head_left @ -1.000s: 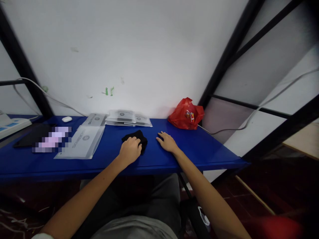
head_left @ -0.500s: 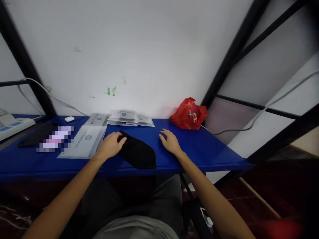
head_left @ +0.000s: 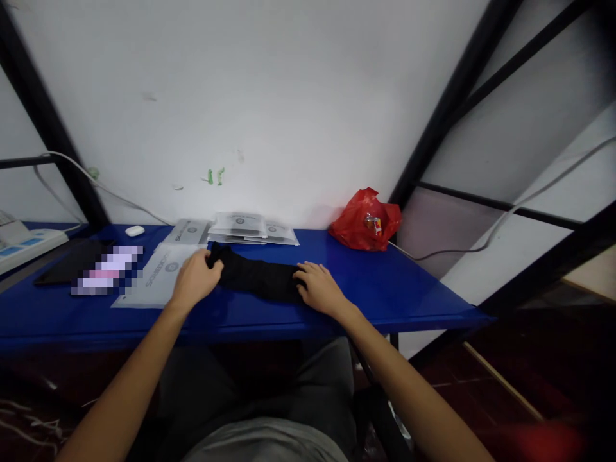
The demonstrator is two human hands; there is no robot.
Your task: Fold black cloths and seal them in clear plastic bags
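A long black piece of soft cloth [head_left: 255, 277], sock-like in shape, lies stretched flat across the glossy blue tabletop [head_left: 385, 282] between the person's 2 hands. The left hand [head_left: 195, 281] is curled over the cloth's left end, fingers and thumb pinching the fabric there. The right hand [head_left: 320, 289] rests on the cloth's right end, fingers bent down onto the fabric; whether they pinch it or only press it flat cannot be told.

Just beyond and to the outside of the left hand lies a flat clear plastic sleeve with grey printed lettering [head_left: 156, 276], partly under the wrist's edge. Beyond the cloth, toward the white wall, sits a small stack of similar clear printed packets [head_left: 245, 226]. Well to the left of the left hand are a dark flat tablet-like slab [head_left: 62, 263], a small white oval earbud case [head_left: 135, 230] and, at the far edge, a white power strip with blue switches [head_left: 24, 242]. Beyond and to the right of the right hand, against the wall, a crumpled red plastic bag [head_left: 366, 220] sits on the tabletop, well apart from the fingers.
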